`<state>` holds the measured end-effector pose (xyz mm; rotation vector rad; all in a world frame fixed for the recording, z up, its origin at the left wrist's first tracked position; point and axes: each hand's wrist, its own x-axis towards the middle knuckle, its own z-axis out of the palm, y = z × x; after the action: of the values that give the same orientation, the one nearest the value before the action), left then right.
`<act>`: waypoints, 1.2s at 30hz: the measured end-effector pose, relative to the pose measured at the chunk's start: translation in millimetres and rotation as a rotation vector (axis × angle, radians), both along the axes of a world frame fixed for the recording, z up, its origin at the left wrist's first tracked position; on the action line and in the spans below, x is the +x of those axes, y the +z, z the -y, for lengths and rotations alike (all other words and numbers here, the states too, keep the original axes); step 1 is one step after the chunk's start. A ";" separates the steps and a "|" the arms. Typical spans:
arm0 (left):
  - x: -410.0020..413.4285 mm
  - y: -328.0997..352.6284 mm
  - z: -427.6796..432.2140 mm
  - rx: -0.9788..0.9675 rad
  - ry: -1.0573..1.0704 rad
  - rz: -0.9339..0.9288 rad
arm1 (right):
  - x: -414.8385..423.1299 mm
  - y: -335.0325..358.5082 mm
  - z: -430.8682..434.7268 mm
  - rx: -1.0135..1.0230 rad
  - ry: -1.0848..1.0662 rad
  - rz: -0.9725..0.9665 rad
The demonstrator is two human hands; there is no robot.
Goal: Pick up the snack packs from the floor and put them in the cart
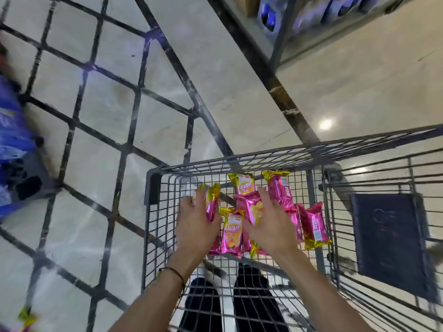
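Both my hands are inside the grey wire cart [153, 188], over a pile of pink and gold snack packs. My left hand [195, 226] grips one pink pack [212, 202] by its side. My right hand [268, 226] rests with spread fingers on another pack [250, 207] in the middle of the pile. Several more packs lie on the cart's mesh bottom, one at the right [312, 226] and two at the far side [242, 183]. A yellow and pink pack [27, 318] lies on the floor at the bottom left, blurred.
A tall black wire rack [134, 99] stands to the left of the cart. Blue packages [12, 130] sit at its left edge. A dark flap [390, 240] hangs in the cart's right section. Shelving with blue goods [311, 17] runs along the top right. My feet show through the mesh.
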<state>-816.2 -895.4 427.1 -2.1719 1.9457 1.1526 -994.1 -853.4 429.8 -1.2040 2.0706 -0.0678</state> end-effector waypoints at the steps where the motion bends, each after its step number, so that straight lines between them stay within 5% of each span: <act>1: -2.5 -14.2 4.5 0.000 0.005 0.022 | 2.8 -12.1 5.4 -0.005 0.009 -0.010; 17: -0.8 -116.1 22.5 -0.043 0.141 0.027 | 14.0 -96.0 37.7 -0.102 -0.079 -0.066; 36: 11.8 25.2 -31.5 -0.106 -0.019 0.039 | 21.2 31.9 -8.1 -0.110 0.108 -0.146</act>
<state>-804.5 -863.9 452.3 -2.2023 2.0519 1.0189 -972.9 -845.3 461.7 -1.4236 2.1459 -0.0445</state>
